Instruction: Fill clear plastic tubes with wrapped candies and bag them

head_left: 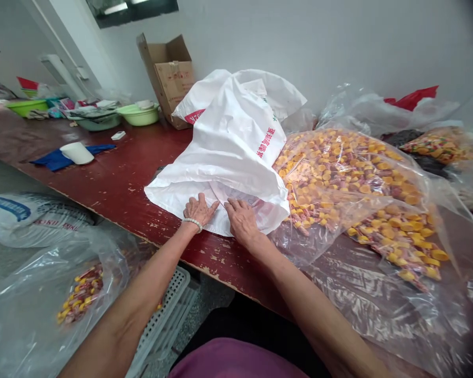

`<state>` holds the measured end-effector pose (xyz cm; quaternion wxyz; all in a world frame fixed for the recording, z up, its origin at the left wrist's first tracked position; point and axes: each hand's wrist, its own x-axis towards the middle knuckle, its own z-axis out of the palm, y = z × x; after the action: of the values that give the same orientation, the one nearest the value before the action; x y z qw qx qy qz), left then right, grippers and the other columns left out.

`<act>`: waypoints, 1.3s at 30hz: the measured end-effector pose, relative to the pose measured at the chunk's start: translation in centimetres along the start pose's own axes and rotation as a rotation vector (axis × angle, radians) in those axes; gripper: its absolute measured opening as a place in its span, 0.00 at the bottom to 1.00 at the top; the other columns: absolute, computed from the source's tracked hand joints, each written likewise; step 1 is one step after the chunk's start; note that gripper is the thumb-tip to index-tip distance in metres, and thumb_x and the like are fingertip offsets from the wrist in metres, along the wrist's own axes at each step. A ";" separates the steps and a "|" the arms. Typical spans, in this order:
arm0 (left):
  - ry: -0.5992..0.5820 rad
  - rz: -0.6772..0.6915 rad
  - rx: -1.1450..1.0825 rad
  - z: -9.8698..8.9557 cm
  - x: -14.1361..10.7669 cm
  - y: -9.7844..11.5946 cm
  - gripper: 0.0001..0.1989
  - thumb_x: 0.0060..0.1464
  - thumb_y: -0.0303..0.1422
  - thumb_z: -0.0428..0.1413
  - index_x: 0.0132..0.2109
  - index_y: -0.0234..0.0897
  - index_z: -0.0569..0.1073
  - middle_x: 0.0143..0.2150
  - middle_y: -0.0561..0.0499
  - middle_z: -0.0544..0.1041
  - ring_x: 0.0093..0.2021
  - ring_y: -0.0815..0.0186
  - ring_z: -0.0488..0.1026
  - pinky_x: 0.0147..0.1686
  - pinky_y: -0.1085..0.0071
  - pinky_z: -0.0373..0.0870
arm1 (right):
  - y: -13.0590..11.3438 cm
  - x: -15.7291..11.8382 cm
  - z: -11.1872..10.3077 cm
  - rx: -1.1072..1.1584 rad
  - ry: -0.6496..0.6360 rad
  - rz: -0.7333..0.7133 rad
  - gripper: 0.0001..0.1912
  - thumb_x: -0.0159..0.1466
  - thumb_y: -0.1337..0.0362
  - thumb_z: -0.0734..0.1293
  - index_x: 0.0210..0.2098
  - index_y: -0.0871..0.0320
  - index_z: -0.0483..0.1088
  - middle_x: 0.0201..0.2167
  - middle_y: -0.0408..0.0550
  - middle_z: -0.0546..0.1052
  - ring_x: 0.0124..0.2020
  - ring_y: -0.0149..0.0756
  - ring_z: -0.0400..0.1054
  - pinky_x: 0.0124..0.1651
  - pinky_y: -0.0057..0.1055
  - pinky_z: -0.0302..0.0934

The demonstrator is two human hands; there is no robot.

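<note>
A large white woven sack (232, 142) with red printing lies on the dark red table, its mouth facing me. My left hand (199, 211), wearing a beaded bracelet on the wrist, rests on the sack's lower lip with fingers apart. Close beside it, my right hand (242, 219) lies on the same lip, fingers stretched forward. Inside the mouth, a thin clear liner (236, 193) partly shows; the sack's upper layer hides what is deeper in. Right of the sack spreads a clear plastic bag (362, 205) full of small yellow-capped pieces (339, 157).
An open cardboard box (175, 79) stands behind the sack. Green basins (139, 115) and a white roll (77, 153) on blue cloth (53, 160) sit left. Below the table edge are a plastic crate (161, 320), a clear bag (19, 294) and a filled sack (31, 220).
</note>
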<state>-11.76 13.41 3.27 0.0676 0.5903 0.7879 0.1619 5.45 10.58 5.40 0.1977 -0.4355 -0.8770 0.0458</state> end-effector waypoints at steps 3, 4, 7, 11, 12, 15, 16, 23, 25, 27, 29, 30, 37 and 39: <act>-0.062 -0.031 -0.152 -0.1 0.2 0.8 0.25 0.51 0.43 0.54 0.51 0.29 0.66 0.44 0.29 0.71 0.50 0.39 0.68 0.47 0.47 0.59 | 0.4 1.8 1.7 -0.061 -0.063 0.038 0.15 0.64 0.74 0.55 0.45 0.62 0.69 0.44 0.59 0.73 0.49 0.50 0.60 0.48 0.46 0.58; -0.071 -0.010 -0.187 -0.2 0.2 0.9 0.23 0.50 0.38 0.55 0.51 0.30 0.66 0.44 0.32 0.72 0.49 0.42 0.69 0.48 0.49 0.60 | 0.5 1.8 2.0 -0.064 -0.070 0.043 0.14 0.64 0.73 0.56 0.44 0.62 0.70 0.42 0.58 0.74 0.49 0.50 0.61 0.47 0.45 0.58; -0.084 0.058 -0.303 -0.4 -0.7 0.8 0.25 0.51 0.31 0.54 0.56 0.34 0.63 0.42 0.40 0.75 0.47 0.52 0.72 0.48 0.57 0.63 | 0.8 0.7 2.2 0.015 0.001 0.095 0.15 0.63 0.73 0.58 0.47 0.60 0.68 0.43 0.56 0.73 0.48 0.46 0.61 0.49 0.41 0.58; -0.295 0.118 -0.878 -0.2 -4.2 0.9 0.23 0.54 0.34 0.54 0.57 0.33 0.63 0.44 0.44 0.75 0.41 0.63 0.74 0.44 0.66 0.68 | 0.4 -1.5 2.3 0.427 0.281 0.214 0.15 0.61 0.70 0.63 0.48 0.62 0.68 0.43 0.54 0.71 0.44 0.39 0.65 0.48 0.35 0.61; -0.391 0.112 -1.121 -0.2 -5.1 0.9 0.22 0.54 0.34 0.55 0.55 0.32 0.66 0.45 0.43 0.75 0.42 0.63 0.74 0.45 0.67 0.68 | 0.2 -2.0 2.4 0.517 0.318 0.242 0.14 0.61 0.69 0.64 0.47 0.62 0.68 0.42 0.53 0.72 0.42 0.37 0.66 0.46 0.34 0.62; -0.647 0.060 -1.614 -0.4 -6.9 1.1 0.18 0.51 0.32 0.60 0.50 0.31 0.72 0.47 0.42 0.75 0.47 0.62 0.73 0.48 0.67 0.66 | -0.4 -2.9 2.5 0.735 0.342 0.338 0.17 0.58 0.66 0.67 0.47 0.61 0.68 0.36 0.49 0.74 0.36 0.35 0.69 0.42 0.33 0.64; -0.709 0.049 -1.657 -0.6 -7.2 1.1 0.18 0.51 0.30 0.60 0.49 0.31 0.73 0.48 0.41 0.76 0.47 0.61 0.72 0.48 0.68 0.66 | -0.6 -3.0 2.3 0.794 0.330 0.364 0.18 0.57 0.67 0.68 0.47 0.60 0.68 0.34 0.47 0.75 0.35 0.34 0.70 0.41 0.32 0.65; -0.732 -0.158 -1.710 -1.4 -6.4 -0.7 0.15 0.50 0.26 0.60 0.47 0.35 0.74 0.39 0.46 0.78 0.34 0.66 0.76 0.32 0.73 0.70 | -0.2 0.5 0.0 0.530 0.012 0.177 0.10 0.64 0.66 0.62 0.42 0.57 0.72 0.35 0.44 0.78 0.36 0.31 0.72 0.40 0.26 0.63; -0.687 -0.242 -1.741 -1.6 -6.0 -1.5 0.14 0.49 0.26 0.60 0.45 0.34 0.74 0.37 0.46 0.78 0.33 0.63 0.77 0.33 0.70 0.72 | 0.6 2.4 -0.2 0.264 -0.007 0.171 0.14 0.67 0.65 0.57 0.47 0.57 0.70 0.42 0.47 0.76 0.44 0.33 0.69 0.47 0.27 0.61; -0.636 -0.306 -1.790 -1.8 -5.7 -2.2 0.12 0.48 0.24 0.60 0.42 0.34 0.74 0.37 0.45 0.78 0.35 0.60 0.77 0.35 0.67 0.74 | 1.4 4.3 0.1 0.081 -0.003 0.232 0.16 0.67 0.64 0.57 0.52 0.58 0.67 0.48 0.53 0.73 0.51 0.39 0.64 0.52 0.34 0.59; -0.604 -0.347 -1.837 -2.0 -5.6 -2.7 0.10 0.45 0.22 0.61 0.38 0.34 0.73 0.40 0.45 0.78 0.38 0.58 0.78 0.34 0.68 0.74 | 2.0 5.9 0.9 0.011 -0.028 0.294 0.18 0.65 0.60 0.60 0.52 0.60 0.66 0.51 0.58 0.69 0.54 0.48 0.60 0.51 0.42 0.59; -0.601 -0.360 -1.849 -2.2 -5.6 -2.9 0.10 0.44 0.21 0.61 0.36 0.34 0.73 0.42 0.46 0.78 0.38 0.58 0.78 0.32 0.69 0.74 | 2.1 6.4 1.3 -0.023 -0.048 0.316 0.19 0.64 0.58 0.62 0.51 0.60 0.67 0.51 0.59 0.68 0.53 0.52 0.59 0.50 0.45 0.59; -0.470 -0.332 -1.788 -2.4 -5.5 -3.1 0.13 0.42 0.22 0.62 0.38 0.34 0.72 0.25 0.54 0.73 0.26 0.65 0.75 0.23 0.74 0.69 | 2.9 6.7 2.5 -0.162 -0.156 0.296 0.15 0.63 0.71 0.57 0.48 0.59 0.68 0.50 0.58 0.66 0.51 0.47 0.58 0.45 0.37 0.61; -0.446 -0.311 -1.755 -2.1 -5.4 -2.9 0.15 0.42 0.24 0.63 0.40 0.32 0.73 0.24 0.54 0.72 0.25 0.67 0.74 0.24 0.75 0.69 | 3.1 6.0 2.1 -0.178 -0.182 0.262 0.17 0.63 0.74 0.55 0.48 0.58 0.67 0.50 0.56 0.66 0.50 0.45 0.58 0.46 0.36 0.61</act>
<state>-13.46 7.19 3.83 0.6629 0.2323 0.4215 0.5735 3.73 17.42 4.57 0.0706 -0.5558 -0.8277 0.0324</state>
